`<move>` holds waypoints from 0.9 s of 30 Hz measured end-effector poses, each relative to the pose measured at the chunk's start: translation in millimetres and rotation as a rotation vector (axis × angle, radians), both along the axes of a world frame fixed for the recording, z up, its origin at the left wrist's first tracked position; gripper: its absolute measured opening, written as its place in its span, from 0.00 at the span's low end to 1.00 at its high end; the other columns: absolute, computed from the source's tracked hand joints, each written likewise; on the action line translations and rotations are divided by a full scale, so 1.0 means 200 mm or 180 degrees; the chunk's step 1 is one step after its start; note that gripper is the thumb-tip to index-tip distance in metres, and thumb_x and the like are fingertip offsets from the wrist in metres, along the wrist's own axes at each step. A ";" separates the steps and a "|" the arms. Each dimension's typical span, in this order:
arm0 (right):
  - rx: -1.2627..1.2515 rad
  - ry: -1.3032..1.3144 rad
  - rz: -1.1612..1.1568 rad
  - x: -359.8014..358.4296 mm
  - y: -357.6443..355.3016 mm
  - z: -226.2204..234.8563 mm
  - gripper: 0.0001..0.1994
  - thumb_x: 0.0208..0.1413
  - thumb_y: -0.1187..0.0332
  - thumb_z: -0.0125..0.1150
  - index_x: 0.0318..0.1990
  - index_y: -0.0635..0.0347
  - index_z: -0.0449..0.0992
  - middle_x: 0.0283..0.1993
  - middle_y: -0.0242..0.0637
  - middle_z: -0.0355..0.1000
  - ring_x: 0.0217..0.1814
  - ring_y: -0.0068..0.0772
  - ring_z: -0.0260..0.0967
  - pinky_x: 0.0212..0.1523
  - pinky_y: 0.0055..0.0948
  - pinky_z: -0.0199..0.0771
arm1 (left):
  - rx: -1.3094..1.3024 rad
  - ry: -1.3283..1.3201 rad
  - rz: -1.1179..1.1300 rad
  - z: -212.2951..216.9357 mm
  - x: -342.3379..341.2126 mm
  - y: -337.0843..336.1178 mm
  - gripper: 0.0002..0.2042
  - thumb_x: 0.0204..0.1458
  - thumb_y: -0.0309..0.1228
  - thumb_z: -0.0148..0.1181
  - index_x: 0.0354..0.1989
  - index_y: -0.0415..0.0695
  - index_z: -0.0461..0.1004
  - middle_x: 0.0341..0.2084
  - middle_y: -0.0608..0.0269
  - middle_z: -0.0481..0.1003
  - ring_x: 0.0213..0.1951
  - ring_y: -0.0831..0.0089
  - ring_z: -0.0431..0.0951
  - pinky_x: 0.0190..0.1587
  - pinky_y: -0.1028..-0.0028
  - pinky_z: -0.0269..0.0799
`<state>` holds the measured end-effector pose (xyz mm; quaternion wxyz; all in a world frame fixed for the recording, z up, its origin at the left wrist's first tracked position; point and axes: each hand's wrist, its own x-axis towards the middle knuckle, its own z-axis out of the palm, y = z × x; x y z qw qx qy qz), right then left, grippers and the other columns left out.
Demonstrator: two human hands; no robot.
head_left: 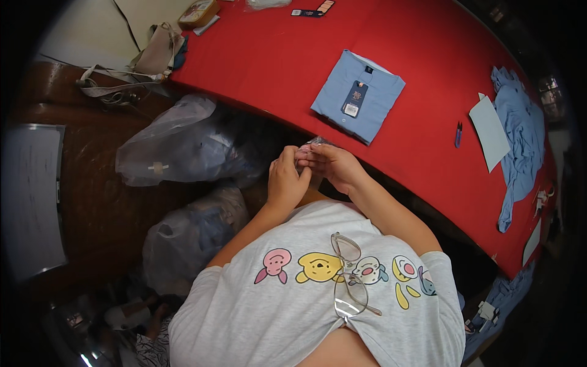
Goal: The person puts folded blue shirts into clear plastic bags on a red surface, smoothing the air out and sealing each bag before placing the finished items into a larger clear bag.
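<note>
My left hand (286,175) and my right hand (337,165) meet at the near edge of the red-covered table (257,67). Their fingers are bent around a crinkled piece of clear plastic (317,141), which looks like a bag. Most of it is hidden behind the fingers. Just beyond the hands lies a neatly folded light blue shirt (382,101) with its collar at the far end. A dark blue hang tag (354,98) rests on its front.
To the right are purple-handled thread snips (458,134), a pale card sheet (489,131) and a crumpled blue garment (520,131). Stuffed clear plastic bags (177,144) stand left of the table. A fabric bag with straps (158,52) sits by the table's far left corner.
</note>
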<state>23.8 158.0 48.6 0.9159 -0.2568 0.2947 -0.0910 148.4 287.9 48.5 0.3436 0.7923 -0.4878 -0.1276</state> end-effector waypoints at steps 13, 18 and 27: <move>-0.3774 0.0183 0.0513 -0.11 -0.17 -0.12 0.25 0.58 0.69 0.77 0.62 0.63 0.79 0.62 0.42 0.77 0.63 0.34 0.76 0.64 0.32 0.74 | 0.1318 0.2875 -0.1234 0.00 0.33 -0.14 0.13 0.70 0.32 0.50 0.46 0.36 0.80 0.39 0.54 0.86 0.45 0.67 0.86 0.55 0.69 0.77; -0.1621 0.0347 -0.0351 -0.16 -0.24 -0.20 0.19 0.73 0.56 0.62 0.48 0.68 0.82 0.36 0.40 0.83 0.32 0.30 0.81 0.37 0.26 0.80 | 0.1844 0.2954 -0.1609 -0.02 0.43 -0.18 0.15 0.71 0.36 0.51 0.47 0.36 0.80 0.39 0.51 0.87 0.45 0.66 0.87 0.54 0.69 0.78; -0.1246 0.0666 -0.1453 -0.35 -0.21 -0.17 0.20 0.76 0.54 0.55 0.50 0.65 0.82 0.33 0.36 0.81 0.31 0.28 0.79 0.32 0.27 0.76 | 0.1677 0.3500 -0.1115 0.04 0.45 -0.18 0.29 0.76 0.52 0.45 0.44 0.34 0.80 0.32 0.45 0.85 0.33 0.59 0.88 0.43 0.65 0.84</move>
